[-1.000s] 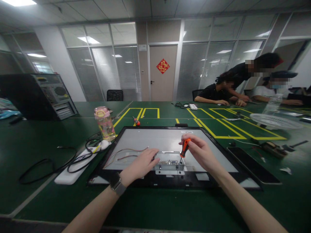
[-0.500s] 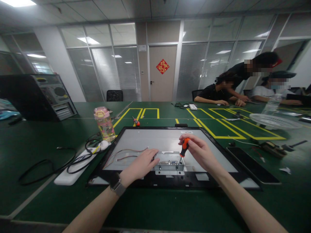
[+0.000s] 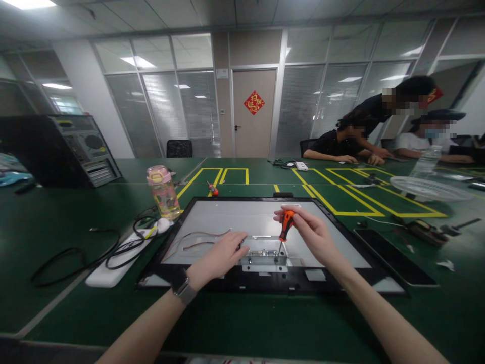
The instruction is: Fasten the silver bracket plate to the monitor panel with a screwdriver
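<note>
A flat display panel (image 3: pixel 212 215) with a black frame lies on the green table. On its lower middle sits a metal bracket (image 3: pixel 261 262) with connectors along it. My left hand (image 3: pixel 223 255), wearing a watch, grips the bracket's left side between thumb and fingers; part of that grip is hidden. An orange and black screwdriver (image 3: pixel 287 225) is pinched at its handle by my right hand (image 3: pixel 308 227). Its shaft points down, slightly tilted, with the tip at the bracket's right end. Thin wires (image 3: pixel 200 235) lie across the panel's left part.
Left of the panel are a white power strip (image 3: pixel 113 265) with black cable and a pink-lidded bottle (image 3: pixel 163 194). A dark phone (image 3: pixel 394 258) lies to the right. Behind are a second screwdriver (image 3: pixel 213 189) and a computer case (image 3: pixel 68 151). Several people sit or lean at the far right.
The screwdriver's handle has shifted slightly left and up, and my right fingers have straightened somewhat around it. My left hand stays in place on the bracket.
</note>
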`<state>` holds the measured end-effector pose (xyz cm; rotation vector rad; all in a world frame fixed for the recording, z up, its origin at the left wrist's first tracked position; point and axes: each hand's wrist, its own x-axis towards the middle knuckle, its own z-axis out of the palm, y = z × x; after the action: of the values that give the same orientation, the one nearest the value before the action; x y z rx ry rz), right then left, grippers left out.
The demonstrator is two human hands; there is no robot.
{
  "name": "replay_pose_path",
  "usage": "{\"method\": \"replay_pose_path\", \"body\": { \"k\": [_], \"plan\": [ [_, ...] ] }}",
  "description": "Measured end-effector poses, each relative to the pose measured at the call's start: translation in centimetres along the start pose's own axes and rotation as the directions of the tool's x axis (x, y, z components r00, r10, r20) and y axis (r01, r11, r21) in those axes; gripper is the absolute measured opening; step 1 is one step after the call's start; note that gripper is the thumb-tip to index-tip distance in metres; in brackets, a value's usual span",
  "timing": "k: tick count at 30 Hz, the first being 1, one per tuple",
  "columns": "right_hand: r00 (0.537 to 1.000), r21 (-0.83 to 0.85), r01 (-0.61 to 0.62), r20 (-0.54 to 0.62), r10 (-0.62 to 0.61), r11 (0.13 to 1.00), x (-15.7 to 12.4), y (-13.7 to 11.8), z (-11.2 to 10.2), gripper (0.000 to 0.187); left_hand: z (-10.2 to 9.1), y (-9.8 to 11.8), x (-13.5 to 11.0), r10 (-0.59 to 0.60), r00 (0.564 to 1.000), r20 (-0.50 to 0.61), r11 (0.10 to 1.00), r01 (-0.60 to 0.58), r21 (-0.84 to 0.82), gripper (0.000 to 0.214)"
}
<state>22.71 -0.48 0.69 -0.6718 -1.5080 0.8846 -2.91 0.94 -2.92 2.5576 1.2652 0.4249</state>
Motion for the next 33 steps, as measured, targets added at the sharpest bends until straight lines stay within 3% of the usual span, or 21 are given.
{"method": "replay_pose_path", "body": {
  "k": [8,12,18,26,33],
  "plan": [
    [0.987,-0.182,0.099,-0.103,-0.119,0.978,0.1,-0.3,0.1,0.021,-0.3,0.3,-0.1,0.0,1.0,-0.005,1.0,0.0,0.005,0.041],
    [0.977,-0.233,0.163,-0.099,-0.19,0.959,-0.2,-0.5,0.3,0.019,-0.3,0.2,-0.1,0.009,1.0,-0.009,1.0,-0.009,0.011,0.042],
    [0.993,-0.167,0.107,-0.038,-0.115,0.98,-0.7,-0.9,0.6,0.025,0.0,-0.1,-0.1,0.017,1.0,-0.014,1.0,-0.017,-0.011,0.042],
    [0.971,-0.241,0.181,-0.109,-0.212,0.953,-0.2,-0.3,0.5,0.011,0.3,-0.3,-0.1,0.021,1.0,-0.019,1.0,-0.022,-0.012,0.042],
    [0.995,-0.172,0.097,-0.02,-0.102,0.98,-0.5,-0.2,-0.3,0.026,0.1,-0.1,0.0,0.012,1.0,-0.01,1.0,-0.012,-0.021,0.042]
  ]
}}
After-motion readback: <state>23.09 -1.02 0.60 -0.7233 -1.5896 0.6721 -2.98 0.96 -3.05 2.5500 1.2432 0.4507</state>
